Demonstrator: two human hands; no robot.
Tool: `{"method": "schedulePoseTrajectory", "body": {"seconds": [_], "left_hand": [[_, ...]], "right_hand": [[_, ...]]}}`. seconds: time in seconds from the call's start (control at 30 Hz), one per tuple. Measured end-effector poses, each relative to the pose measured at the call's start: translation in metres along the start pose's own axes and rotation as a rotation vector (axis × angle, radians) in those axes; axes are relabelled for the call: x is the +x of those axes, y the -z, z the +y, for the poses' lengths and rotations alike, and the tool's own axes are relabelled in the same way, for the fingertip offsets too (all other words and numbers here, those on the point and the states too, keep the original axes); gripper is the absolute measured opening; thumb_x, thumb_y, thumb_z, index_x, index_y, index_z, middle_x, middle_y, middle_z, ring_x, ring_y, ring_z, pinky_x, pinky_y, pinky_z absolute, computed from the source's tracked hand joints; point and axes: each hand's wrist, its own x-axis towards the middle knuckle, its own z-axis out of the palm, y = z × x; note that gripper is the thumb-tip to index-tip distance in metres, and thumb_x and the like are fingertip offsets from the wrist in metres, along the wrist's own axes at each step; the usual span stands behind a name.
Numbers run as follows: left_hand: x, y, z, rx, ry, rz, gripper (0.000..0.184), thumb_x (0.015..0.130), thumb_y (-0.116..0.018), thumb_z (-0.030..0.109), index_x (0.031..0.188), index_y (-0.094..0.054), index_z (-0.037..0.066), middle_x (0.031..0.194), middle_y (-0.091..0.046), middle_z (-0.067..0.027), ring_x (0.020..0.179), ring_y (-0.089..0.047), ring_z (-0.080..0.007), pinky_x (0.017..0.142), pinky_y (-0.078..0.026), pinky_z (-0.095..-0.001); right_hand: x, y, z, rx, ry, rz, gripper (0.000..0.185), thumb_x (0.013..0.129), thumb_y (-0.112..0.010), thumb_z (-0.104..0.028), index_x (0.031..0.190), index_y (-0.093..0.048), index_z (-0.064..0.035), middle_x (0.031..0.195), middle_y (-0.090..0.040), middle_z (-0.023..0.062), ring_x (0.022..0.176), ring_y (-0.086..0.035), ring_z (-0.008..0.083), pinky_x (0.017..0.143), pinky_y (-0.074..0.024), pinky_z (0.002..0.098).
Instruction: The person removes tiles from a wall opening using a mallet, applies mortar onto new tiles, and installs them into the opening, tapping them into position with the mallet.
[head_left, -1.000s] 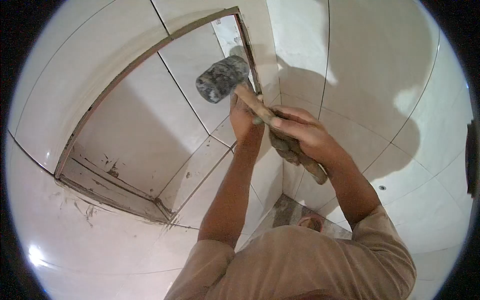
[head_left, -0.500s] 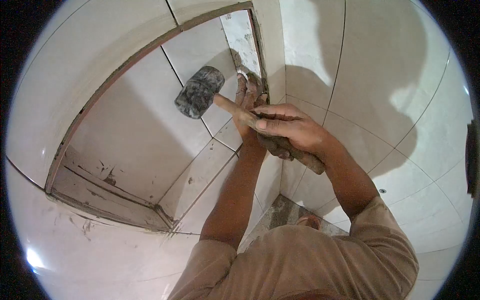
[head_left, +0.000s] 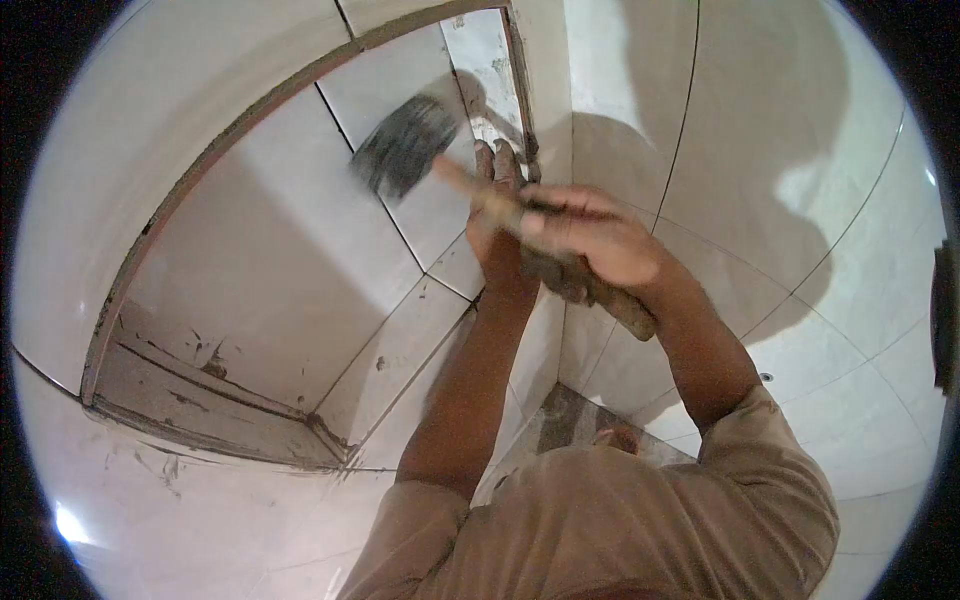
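My right hand (head_left: 598, 240) is wrapped round the wooden handle of a rubber mallet (head_left: 408, 145), whose dark head is blurred by motion over the tiled recess (head_left: 270, 230). My left hand (head_left: 497, 200) reaches into the right end of that recess, its fingers stretched out and laid by a narrow mortar-smeared tile strip (head_left: 490, 65). The mallet handle crosses in front of the left hand and hides part of it.
A rough mortar edge (head_left: 225, 133) frames the recess. Smears of mortar mark its lower left ledge (head_left: 215, 390). Tiled wall (head_left: 770, 180) with a small round fitting (head_left: 767, 378) stands at the right. Grey floor (head_left: 570, 420) shows below.
The mallet head first moved left and down, clear of my left fingers, then slightly up and is now blurred. The view has shifted a little against the recess.
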Motion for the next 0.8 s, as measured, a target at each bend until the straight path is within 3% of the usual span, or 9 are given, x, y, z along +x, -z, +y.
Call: {"method": "schedulePoseTrajectory", "body": {"seconds": [0.27, 0.37, 0.4, 0.5, 0.57, 0.63, 0.7, 0.77, 0.8], "left_hand": [[0.014, 0.022, -0.008, 0.761, -0.227, -0.106, 0.055, 0.109, -0.043, 0.034, 0.153, -0.038, 0.001, 0.138, -0.058, -0.0155, 0.115, -0.062, -0.0226, 0.100, -0.052, -0.0385], [0.009, 0.018, -0.016, 0.309, -0.131, -0.120, 0.055, 0.109, -0.044, 0.032, 0.155, -0.037, 0.004, 0.132, -0.061, -0.0117, 0.112, -0.063, -0.0218, 0.096, -0.053, -0.0371], [0.013, 0.018, -0.019, 0.389, -0.112, 0.016, 0.053, 0.108, -0.046, 0.029, 0.154, -0.039, 0.004, 0.129, -0.063, -0.0108, 0.110, -0.064, -0.0220, 0.095, -0.054, -0.0363], [0.008, 0.027, -0.011, 0.558, -0.159, -0.042, 0.051, 0.108, -0.045, 0.030, 0.152, -0.043, 0.006, 0.122, -0.064, -0.0089, 0.108, -0.064, -0.0211, 0.091, -0.056, -0.0345], [0.015, 0.041, -0.014, -0.131, 0.103, -0.173, 0.050, 0.107, -0.048, 0.033, 0.149, -0.045, 0.005, 0.122, -0.064, -0.0096, 0.106, -0.065, -0.0203, 0.087, -0.057, -0.0357], [0.015, 0.026, -0.014, 1.205, -0.536, -0.102, 0.048, 0.107, -0.050, 0.036, 0.144, -0.049, 0.005, 0.120, -0.065, -0.0105, 0.102, -0.067, -0.0205, 0.083, -0.058, -0.0368], [0.008, 0.017, -0.006, 1.033, -0.309, -0.062, 0.045, 0.102, -0.055, 0.021, 0.142, -0.050, 0.000, 0.134, -0.059, -0.0208, 0.119, -0.061, -0.0319, 0.097, -0.053, -0.0397], [0.002, 0.012, -0.001, 0.858, -0.144, -0.031, 0.045, 0.099, -0.059, 0.011, 0.141, -0.050, -0.003, 0.143, -0.054, -0.0270, 0.130, -0.057, -0.0389, 0.105, -0.050, -0.0422], [0.011, 0.010, -0.004, 0.848, -0.227, -0.085, 0.045, 0.097, -0.062, 0.010, 0.138, -0.051, -0.003, 0.142, -0.055, -0.0282, 0.129, -0.057, -0.0413, 0.103, -0.051, -0.0427]], "right_hand": [[0.000, -0.001, 0.000, -0.019, -0.128, 0.102, 0.050, 0.099, -0.067, -0.030, 0.137, -0.060, 0.0009, 0.110, -0.069, 0.0039, 0.100, -0.062, 0.0110, 0.090, -0.0501, 0.0270], [0.002, -0.003, -0.002, 0.051, 0.005, -0.022, 0.045, 0.100, -0.065, -0.029, 0.133, -0.062, 0.0020, 0.107, -0.069, 0.0034, 0.094, -0.063, 0.0102, 0.083, -0.0513, 0.0262], [0.004, -0.004, 0.005, 0.073, 0.041, -0.018, 0.042, 0.101, -0.064, -0.027, 0.132, -0.062, 0.0017, 0.104, -0.068, 0.0026, 0.091, -0.063, 0.0095, 0.081, -0.0517, 0.0265], [0.014, 0.006, -0.002, 0.083, 0.014, 0.094, 0.047, 0.101, -0.065, -0.036, 0.131, -0.064, -0.0012, 0.107, -0.069, 0.0025, 0.097, -0.061, 0.0100, 0.085, -0.0500, 0.0257], [0.006, -0.003, -0.004, 0.141, 0.015, 0.014, 0.046, 0.101, -0.065, -0.036, 0.130, -0.065, -0.0013, 0.103, -0.069, 0.0008, 0.094, -0.061, 0.0096, 0.083, -0.0502, 0.0260], [0.005, -0.004, 0.002, 0.028, 0.069, -0.014, 0.044, 0.102, -0.063, -0.036, 0.129, -0.065, -0.0015, 0.102, -0.068, 0.0003, 0.093, -0.061, 0.0091, 0.083, -0.0500, 0.0258], [0.001, -0.005, -0.018, 0.083, -0.018, 0.012, 0.044, 0.102, -0.063, -0.036, 0.130, -0.065, -0.0019, 0.103, -0.069, 0.0006, 0.093, -0.061, 0.0092, 0.083, -0.0498, 0.0259], [0.010, -0.005, -0.003, 0.041, 0.130, 0.073, 0.044, 0.102, -0.063, -0.036, 0.129, -0.066, -0.0026, 0.102, -0.069, -0.0001, 0.092, -0.061, 0.0094, 0.083, -0.0502, 0.0264], [0.013, -0.006, 0.005, 0.075, 0.064, 0.096, 0.045, 0.102, -0.062, -0.037, 0.129, -0.066, -0.0018, 0.099, -0.068, 0.0004, 0.091, -0.062, 0.0094, 0.084, -0.0503, 0.0257]]}}
